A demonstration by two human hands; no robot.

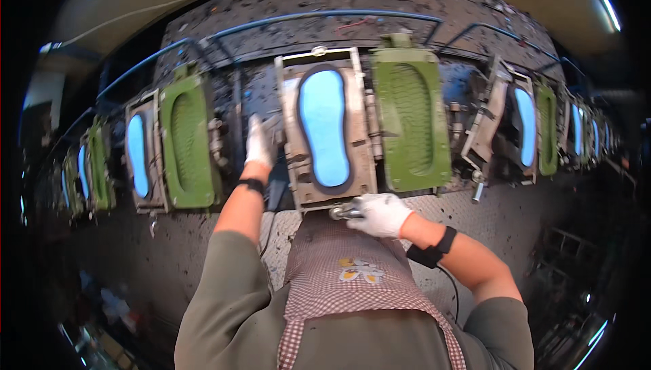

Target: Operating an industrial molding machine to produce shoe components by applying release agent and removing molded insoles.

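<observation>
In front of me is a shoe-sole mould, opened out. Its metal frame [363,183] holds a bright blue sole-shaped piece [324,129] with a dark rim. Hinged to its right is a green mould half [410,122] with a ridged sole-shaped hollow. My right hand [383,216], in a white glove, is closed round a metal handle [346,212] at the frame's near edge. Along the frame's left side is my gloved left hand [259,143], its fingers stretched away from me and nothing seen in it. Whether it touches the frame I cannot tell.
Similar moulds with blue pieces line both sides, with a green half [186,143] on the left and a tilted metal frame [488,115] on the right. A blue rail [325,14] runs behind them. Dark scraps litter the surface beyond. Patterned metal flooring [434,217] lies below.
</observation>
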